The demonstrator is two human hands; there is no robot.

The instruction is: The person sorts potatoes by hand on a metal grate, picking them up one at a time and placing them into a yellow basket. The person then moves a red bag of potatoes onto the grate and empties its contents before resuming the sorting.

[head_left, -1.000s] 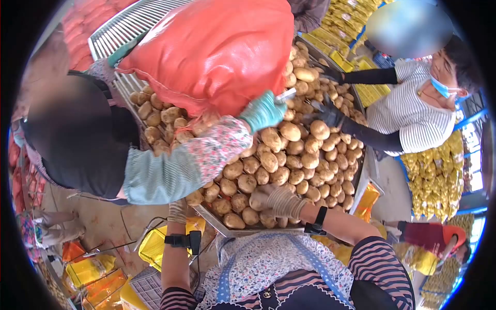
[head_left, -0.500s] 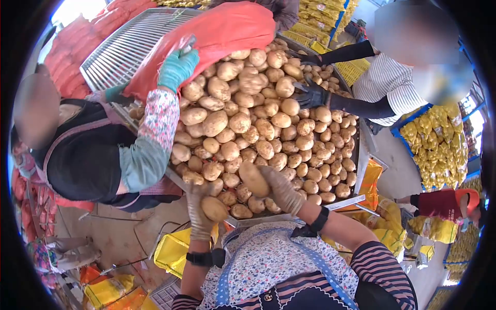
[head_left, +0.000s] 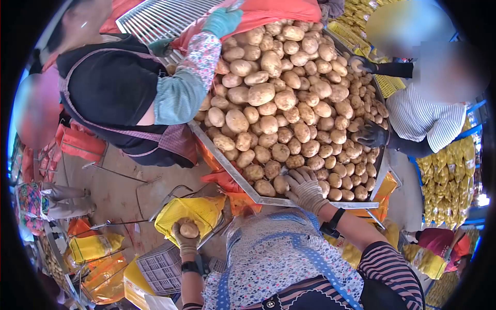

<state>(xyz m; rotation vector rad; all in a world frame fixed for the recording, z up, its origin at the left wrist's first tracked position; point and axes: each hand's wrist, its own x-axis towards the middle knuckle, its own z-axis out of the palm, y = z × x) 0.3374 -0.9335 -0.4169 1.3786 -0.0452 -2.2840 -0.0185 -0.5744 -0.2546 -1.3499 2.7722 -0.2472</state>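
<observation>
My left hand [head_left: 185, 238], in a dirty work glove, is closed around a potato [head_left: 189, 230]. It is over the mouth of a yellow mesh bag [head_left: 173, 213] hung below the table's left corner. My right hand [head_left: 307, 189], gloved too, lies palm down on the near edge of a large potato heap [head_left: 289, 119], fingers spread. Beside its thumb side is a potato [head_left: 280, 184]. What is under the palm is hidden. The heap sits on a sorting table with a metal rim [head_left: 243, 183].
At left a co-worker's teal-gloved hand [head_left: 222, 21] grips a red sack [head_left: 274, 11]. Across the heap, another co-worker's dark-gloved hand [head_left: 373, 135] touches potatoes. A grey crate [head_left: 165, 268] stands low left. Filled yellow bags [head_left: 447, 170] are stacked at right.
My left hand has moved down and left, from the table edge to the yellow bag, with a potato. The potato in my right hand is gone from it; that hand now rests on the heap.
</observation>
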